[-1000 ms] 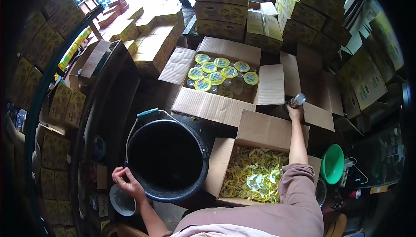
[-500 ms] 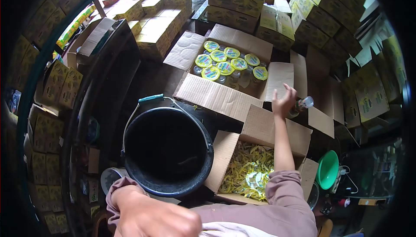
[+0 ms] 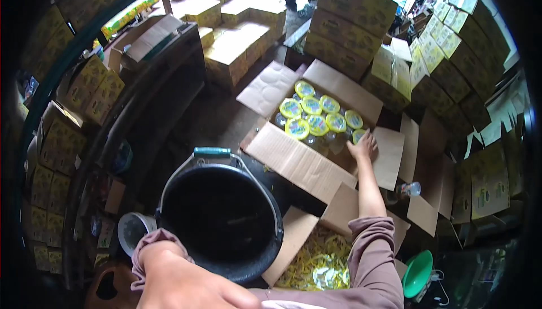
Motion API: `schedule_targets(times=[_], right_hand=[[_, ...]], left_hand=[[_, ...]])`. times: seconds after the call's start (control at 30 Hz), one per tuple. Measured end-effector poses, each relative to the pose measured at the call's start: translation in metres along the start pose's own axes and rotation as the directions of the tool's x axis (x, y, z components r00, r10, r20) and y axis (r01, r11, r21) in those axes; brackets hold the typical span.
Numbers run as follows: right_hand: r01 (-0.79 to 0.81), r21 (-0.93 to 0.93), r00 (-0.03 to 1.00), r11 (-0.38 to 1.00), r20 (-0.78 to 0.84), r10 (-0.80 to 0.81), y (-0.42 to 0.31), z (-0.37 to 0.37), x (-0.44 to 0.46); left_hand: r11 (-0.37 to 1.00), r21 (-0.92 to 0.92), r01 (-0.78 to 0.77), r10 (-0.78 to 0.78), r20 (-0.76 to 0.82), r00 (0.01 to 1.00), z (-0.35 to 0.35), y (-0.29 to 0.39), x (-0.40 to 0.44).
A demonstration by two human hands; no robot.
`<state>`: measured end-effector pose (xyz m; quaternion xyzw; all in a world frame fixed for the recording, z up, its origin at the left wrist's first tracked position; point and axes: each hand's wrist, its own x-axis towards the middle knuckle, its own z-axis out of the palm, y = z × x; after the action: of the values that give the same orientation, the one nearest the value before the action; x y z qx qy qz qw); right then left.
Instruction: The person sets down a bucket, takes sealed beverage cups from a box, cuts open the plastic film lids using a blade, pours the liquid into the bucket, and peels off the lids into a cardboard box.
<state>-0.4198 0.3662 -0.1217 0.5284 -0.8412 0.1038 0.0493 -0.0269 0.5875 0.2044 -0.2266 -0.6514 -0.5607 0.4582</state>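
My right hand [image 3: 364, 146] reaches into the near right corner of an open cardboard box [image 3: 299, 162]. Its fingers are curled at a cup with a round yellow printed lid [image 3: 358, 135], partly hidden by the hand. Several more such lidded cups [image 3: 311, 105] stand upright in the box, with clear rounded pieces among them. My left hand [image 3: 189, 283] is low in front of my body, near the rim of a large black bucket [image 3: 276, 241]. The thumb side shows, but its fingers are mostly out of sight below the frame edge.
A smaller box with yellow strips [image 3: 316, 255] stands beside the bucket. A clear bottle [image 3: 411, 188] lies tilted beyond it. A green bowl [image 3: 418, 272] is at the lower right. Stacked printed cartons [image 3: 350, 26] stand behind, and more line both sides.
My right hand has moved from beside the bottle, leftward to the lidded cups in the box. The view has shifted, so the surroundings appear lower and further right. My left hand remains low in front.
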Motion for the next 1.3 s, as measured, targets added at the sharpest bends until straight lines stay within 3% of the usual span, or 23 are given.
schedule_targets(times=[0.03, 0.13, 0.2, 0.23, 0.33, 0.37, 0.4, 0.47, 0.53, 0.6, 0.67, 0.73, 0.8, 0.87, 0.93, 1.0, 1.03, 1.07, 1.1, 1.17, 1.2, 1.27, 1.3], right_hand=[[-0.023, 0.007, 1.0, 1.0, 0.001, 0.023, 0.0, 0.0, 0.003], [-0.03, 0.126, 0.99, 0.992, -0.132, 0.047, -0.002, -0.009, -0.01], [-0.041, 0.29, 0.968, 0.956, -0.225, 0.11, -0.005, -0.021, -0.024], [0.036, 0.359, 0.932, 0.933, -0.35, 0.099, -0.009, -0.035, -0.036], [0.223, 0.514, 0.885, 0.829, -0.464, 0.05, -0.022, -0.103, -0.081], [0.242, 0.589, 0.879, 0.771, -0.47, 0.084, -0.031, -0.132, -0.099], [0.29, 0.618, 0.869, 0.731, -0.49, 0.069, -0.037, -0.158, -0.118], [0.421, 0.659, 0.855, 0.624, -0.518, -0.029, -0.046, -0.204, -0.161], [0.403, 0.847, 0.905, 0.346, -0.424, -0.014, -0.066, -0.238, -0.209], [0.548, 0.752, 0.835, 0.365, -0.513, -0.197, -0.084, -0.272, -0.255], [0.487, 0.812, 0.862, 0.32, -0.387, -0.328, -0.101, -0.282, -0.299], [0.517, 0.81, 0.821, 0.275, -0.378, -0.429, -0.117, -0.285, -0.331], [0.56, 0.798, 0.774, 0.224, -0.406, -0.486, -0.126, -0.285, -0.357], [0.494, 0.846, 0.788, 0.2, -0.339, -0.514, -0.128, -0.287, -0.383], [0.514, 0.835, 0.782, 0.199, -0.36, -0.508, -0.122, -0.29, -0.398], [0.589, 0.761, 0.78, 0.272, -0.447, -0.438, -0.105, -0.291, -0.408], [0.571, 0.732, 0.811, 0.372, -0.432, -0.394, -0.091, -0.293, -0.415], [0.522, 0.762, 0.848, 0.382, -0.42, -0.323, -0.075, -0.282, -0.42], [0.472, 0.789, 0.882, 0.394, -0.421, -0.212, -0.059, -0.275, -0.427], [0.321, 0.813, 0.924, 0.486, -0.381, 0.026, -0.014, -0.256, -0.445], [0.261, 0.788, 0.896, 0.557, -0.412, 0.163, 0.007, -0.252, -0.457], [0.094, 0.742, 0.785, 0.664, -0.465, 0.409, 0.062, -0.219, -0.484], [0.015, 0.848, 0.694, 0.53, -0.39, 0.605, 0.089, -0.198, -0.497]], left_hand=[[1.0, 0.016, 0.0, 0.0, -0.01, 1.0, -0.001, 0.003, -0.006], [0.988, 0.102, 0.117, -0.075, -0.343, 0.936, 0.005, 0.007, -0.047], [0.957, 0.12, 0.265, -0.171, -0.506, 0.845, 0.007, 0.012, -0.07], [0.911, 0.142, 0.387, -0.247, -0.564, 0.788, 0.009, 0.015, -0.087], [0.615, 0.284, 0.735, -0.391, -0.7, 0.598, 0.018, 0.02, -0.12], [0.496, 0.373, 0.784, -0.417, -0.69, 0.592, 0.019, 0.019, -0.128], [0.355, 0.488, 0.797, -0.385, -0.701, 0.601, 0.024, 0.015, -0.135], [0.24, 0.6, 0.763, -0.288, -0.707, 0.647, 0.032, 0.002, -0.148], [0.149, 0.649, 0.746, -0.21, -0.716, 0.666, 0.041, -0.007, -0.151], [0.169, 0.727, 0.666, -0.116, -0.656, 0.746, 0.047, -0.017, -0.155], [0.213, 0.767, 0.605, -0.064, -0.607, 0.792, 0.054, -0.024, -0.152], [0.222, 0.779, 0.586, -0.101, -0.58, 0.809, 0.066, -0.026, -0.141], [0.281, 0.766, 0.578, -0.147, -0.561, 0.814, 0.073, -0.03, -0.144], [0.512, 0.493, 0.704, -0.35, -0.628, 0.695, 0.077, -0.031, -0.161], [0.486, 0.535, 0.691, -0.31, -0.633, 0.709, 0.083, -0.027, -0.161], [0.367, 0.646, 0.67, -0.227, -0.636, 0.738, 0.084, -0.035, -0.168], [0.439, 0.569, 0.695, -0.162, -0.711, 0.684, 0.083, -0.039, -0.174], [0.462, 0.488, 0.74, -0.141, -0.784, 0.605, 0.08, -0.045, -0.182], [0.49, 0.505, 0.711, -0.042, -0.8, 0.598, 0.077, -0.051, -0.187], [0.517, 0.299, 0.802, -0.163, -0.885, 0.435, 0.056, -0.066, -0.224], [0.642, 0.121, 0.757, -0.2, -0.927, 0.318, 0.067, -0.06, -0.209], [0.606, 0.285, 0.742, -0.059, -0.915, 0.4, 0.059, -0.064, -0.225], [0.638, 0.251, 0.728, -0.064, -0.925, 0.375, 0.058, -0.064, -0.227]])
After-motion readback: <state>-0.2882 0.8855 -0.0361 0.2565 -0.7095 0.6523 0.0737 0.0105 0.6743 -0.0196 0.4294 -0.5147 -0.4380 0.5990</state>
